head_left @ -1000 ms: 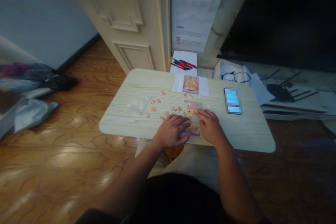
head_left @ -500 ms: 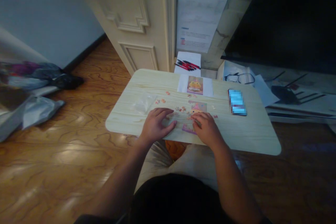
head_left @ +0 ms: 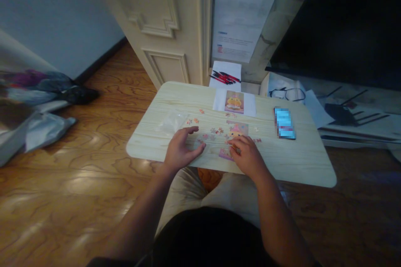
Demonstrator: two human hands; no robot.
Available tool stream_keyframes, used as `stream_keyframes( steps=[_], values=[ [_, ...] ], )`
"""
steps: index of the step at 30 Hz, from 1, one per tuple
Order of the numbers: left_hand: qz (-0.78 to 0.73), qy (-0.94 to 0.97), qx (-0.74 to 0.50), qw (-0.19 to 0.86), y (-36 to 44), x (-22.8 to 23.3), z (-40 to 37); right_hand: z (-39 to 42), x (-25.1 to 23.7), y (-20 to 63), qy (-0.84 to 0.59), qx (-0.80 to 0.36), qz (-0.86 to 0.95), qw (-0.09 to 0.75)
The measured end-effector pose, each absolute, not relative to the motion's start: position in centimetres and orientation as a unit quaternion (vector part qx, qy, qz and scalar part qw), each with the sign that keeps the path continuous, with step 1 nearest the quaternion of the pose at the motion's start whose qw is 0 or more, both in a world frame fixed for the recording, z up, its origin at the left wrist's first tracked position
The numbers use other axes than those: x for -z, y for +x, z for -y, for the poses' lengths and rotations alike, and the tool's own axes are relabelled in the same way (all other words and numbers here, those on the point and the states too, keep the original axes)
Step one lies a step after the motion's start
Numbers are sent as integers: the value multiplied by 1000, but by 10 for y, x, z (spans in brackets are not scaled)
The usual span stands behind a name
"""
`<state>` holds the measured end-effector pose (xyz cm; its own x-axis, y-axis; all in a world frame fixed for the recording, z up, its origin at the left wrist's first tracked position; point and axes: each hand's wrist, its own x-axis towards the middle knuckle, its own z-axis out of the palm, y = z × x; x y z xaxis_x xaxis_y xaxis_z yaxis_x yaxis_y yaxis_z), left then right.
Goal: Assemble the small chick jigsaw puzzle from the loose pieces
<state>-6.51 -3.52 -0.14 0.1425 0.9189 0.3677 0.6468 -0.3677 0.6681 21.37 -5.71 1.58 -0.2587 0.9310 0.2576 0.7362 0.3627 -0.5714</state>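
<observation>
From the head view, the left hand (head_left: 180,149) rests on the desk (head_left: 300,162), its grip spread apart, near loose puzzle pieces (head_left: 209,134). The right hand (head_left: 247,156) lies on the near edge of the partly built puzzle (head_left: 235,132) at the desk's middle; whether its grip pinches a piece, I cannot tell. A plastic bag (head_left: 171,121) lies left, a phone (head_left: 284,122) right.

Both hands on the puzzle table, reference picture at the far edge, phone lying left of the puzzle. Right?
Not quite: the phone lies to the right of the puzzle, not the left, as the head view shows. The rest holds: the left hand and right hand rest on the table, and the reference picture sits at the far edge.
</observation>
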Motion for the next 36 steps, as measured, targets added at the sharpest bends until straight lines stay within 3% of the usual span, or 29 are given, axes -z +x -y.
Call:
stream_keyframes(
  steps=[36],
  values=[
    [-473,795,-328,192,-64,3,33,58,-18,206,-521,-195,779,288]
  ],
)
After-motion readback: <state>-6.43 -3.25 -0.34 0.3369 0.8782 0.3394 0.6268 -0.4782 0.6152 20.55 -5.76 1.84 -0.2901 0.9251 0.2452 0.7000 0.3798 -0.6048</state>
